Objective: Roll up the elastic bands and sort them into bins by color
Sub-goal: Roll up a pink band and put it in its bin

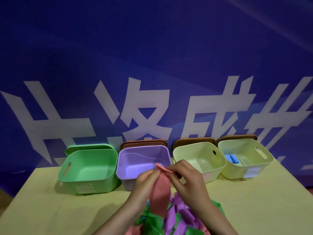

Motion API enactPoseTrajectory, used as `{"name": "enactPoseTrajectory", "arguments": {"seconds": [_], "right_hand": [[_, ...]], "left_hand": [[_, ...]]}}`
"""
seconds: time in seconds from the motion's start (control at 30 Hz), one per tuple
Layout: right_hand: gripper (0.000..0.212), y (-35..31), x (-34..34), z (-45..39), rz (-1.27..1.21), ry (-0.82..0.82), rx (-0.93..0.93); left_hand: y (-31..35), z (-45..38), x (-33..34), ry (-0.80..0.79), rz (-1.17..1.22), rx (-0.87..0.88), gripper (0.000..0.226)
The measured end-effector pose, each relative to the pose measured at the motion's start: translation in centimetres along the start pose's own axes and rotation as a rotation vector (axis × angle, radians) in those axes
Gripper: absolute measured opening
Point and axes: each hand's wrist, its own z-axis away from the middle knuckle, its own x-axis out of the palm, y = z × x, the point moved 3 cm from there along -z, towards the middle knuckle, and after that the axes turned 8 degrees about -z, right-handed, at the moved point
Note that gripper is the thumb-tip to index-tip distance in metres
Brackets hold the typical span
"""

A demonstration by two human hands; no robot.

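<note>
Hands both pinch the top end of the pink band [160,189], left hand [146,179] and right hand [185,175] side by side, just in front of the purple bin [144,167]. Band hangs straight down toward the pile [177,216], so rolling probably goes downward.

The pile of bands [177,219] runs off the bottom edge, and the bin labels [84,188] are too blurred to read.

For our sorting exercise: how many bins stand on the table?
4, in a row along the wall: green bin far left, purple bin, pale yellow bin, another pale yellow bin far right.
</note>
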Motion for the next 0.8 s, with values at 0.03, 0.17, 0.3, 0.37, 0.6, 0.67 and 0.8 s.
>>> {"name": "enactPoseTrajectory", "arguments": {"seconds": [0.03,0.17,0.3,0.37,0.6,0.67,0.8], "right_hand": [[0.014,-0.1,0.3,0.0,0.016,-0.015,-0.048],[0.021,-0.5,0.7,-0.1,0.173,-0.035,-0.214],[0.023,-0.8,0.5,0.2,0.176,-0.135,-0.199],[0.027,-1.0,0.2,0.4,0.027,-0.137,-0.051],[0.027,-0.4,1.5,1.2,-0.371,-0.018,0.415],[0.023,-0.2,1.8,1.2,-0.362,0.011,0.412],[0.020,0.2,1.9,1.4,-0.375,0.053,0.419]], "left_hand": [[0.1,0.0,-0.3,-0.007,0.011,-0.006,0.027],[0.3,0.1,-1.0,-0.085,0.148,-0.099,0.036],[0.6,0.2,-1.6,-0.112,0.099,-0.011,0.029],[0.5,0.2,-1.8,-0.099,0.053,0.026,0.022],[0.7,1.0,-1.7,-0.057,-0.173,0.187,0.023],[0.2,0.9,-1.5,-0.056,-0.199,0.210,0.027],[0.1,1.4,-1.2,-0.044,-0.263,0.258,0.038]]}}
